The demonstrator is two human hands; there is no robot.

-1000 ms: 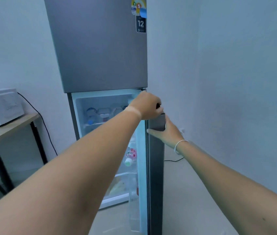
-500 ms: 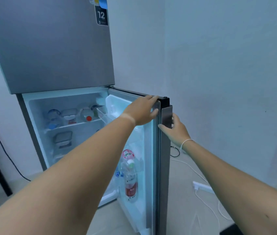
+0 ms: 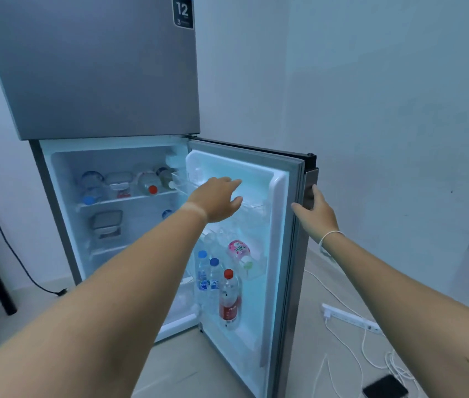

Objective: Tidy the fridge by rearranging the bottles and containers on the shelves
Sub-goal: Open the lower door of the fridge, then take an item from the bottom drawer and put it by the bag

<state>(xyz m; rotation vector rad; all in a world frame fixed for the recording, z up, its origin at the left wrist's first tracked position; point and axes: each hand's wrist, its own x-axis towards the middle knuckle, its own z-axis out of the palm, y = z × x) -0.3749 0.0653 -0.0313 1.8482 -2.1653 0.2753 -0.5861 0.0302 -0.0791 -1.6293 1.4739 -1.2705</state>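
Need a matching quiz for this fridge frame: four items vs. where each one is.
Items:
1. red-capped bottle with red label
2. pink-labelled bottle
3. power strip
4. right hand

Places:
A. on the floor, right of the fridge
B. at the outer edge of the open door
C. upright in the lowest door bin
D. lying tilted in the middle door bin

Pairs: 1-C, 2-D, 3-A, 4-B

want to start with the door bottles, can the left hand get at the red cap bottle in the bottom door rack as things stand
Probably yes: the fridge door is swung wide, the left hand is open and empty above, and nothing covers the red-capped bottle; it just has to drop lower.
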